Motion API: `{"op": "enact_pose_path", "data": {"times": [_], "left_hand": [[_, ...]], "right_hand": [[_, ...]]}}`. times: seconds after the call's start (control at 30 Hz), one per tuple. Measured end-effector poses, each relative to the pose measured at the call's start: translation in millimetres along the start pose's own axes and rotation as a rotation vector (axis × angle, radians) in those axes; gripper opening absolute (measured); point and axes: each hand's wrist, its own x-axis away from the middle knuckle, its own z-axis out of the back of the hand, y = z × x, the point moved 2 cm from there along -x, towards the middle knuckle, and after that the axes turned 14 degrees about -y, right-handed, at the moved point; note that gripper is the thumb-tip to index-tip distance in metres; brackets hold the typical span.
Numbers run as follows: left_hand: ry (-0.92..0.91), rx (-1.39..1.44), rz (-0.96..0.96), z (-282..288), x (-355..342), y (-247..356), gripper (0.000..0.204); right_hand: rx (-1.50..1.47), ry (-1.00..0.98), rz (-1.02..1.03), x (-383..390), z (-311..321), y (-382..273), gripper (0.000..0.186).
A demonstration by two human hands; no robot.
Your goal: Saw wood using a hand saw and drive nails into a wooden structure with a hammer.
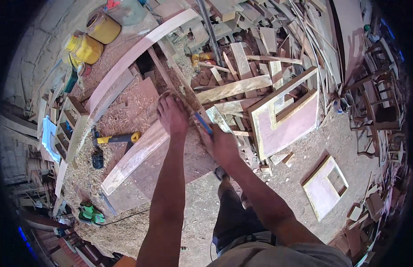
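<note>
My left hand (172,115) lies flat, fingers closed, pressing on a long narrow wooden strip (179,82) that runs diagonally across the workbench. My right hand (220,144) grips a tool with a blue handle (203,122), its tip set against the same strip just right of my left hand. A long curved wooden plank (135,53) arcs over the bench to the left of both hands. Sawdust and shavings cover the bench top (126,111).
A yellow-handled hammer (117,139) lies on the bench left of my hands, a green power tool (90,214) at the bench's near edge. Yellow cans (88,46) stand at the far left. Wooden frames (284,118), scrap boards and chairs (375,102) crowd the right.
</note>
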Motion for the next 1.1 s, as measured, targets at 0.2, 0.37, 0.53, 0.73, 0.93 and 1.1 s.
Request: {"op": "enact_pose_path", "data": {"times": [0.2,0.37,0.53,0.73,0.93,1.1], "left_hand": [[0.008,0.029,0.001,5.3,3.7,6.0,0.032],[-0.025,0.005,0.001,3.0,1.3,2.9,0.030],[0.076,0.016,-0.057,4.2,0.8,2.8,0.033],[0.045,0.021,-0.031,6.0,3.3,6.8,0.028],[-0.004,0.005,-0.008,2.5,1.0,2.7,0.028],[0.056,0.007,-0.057,3.6,4.6,2.5,0.030]], "right_hand": [[-0.105,-0.186,-0.242,139.0,38.8,28.9,0.049],[-0.011,-0.237,-0.271,140.6,33.6,38.5,0.045],[-0.044,-0.004,-0.019,17.3,-10.7,27.1,0.037],[-0.045,-0.162,-0.228,182.5,47.4,41.0,0.049],[0.088,-0.030,-0.052,98.8,6.8,48.5,0.041],[-0.029,0.005,-0.017,-15.3,3.3,41.7,0.042]]}}
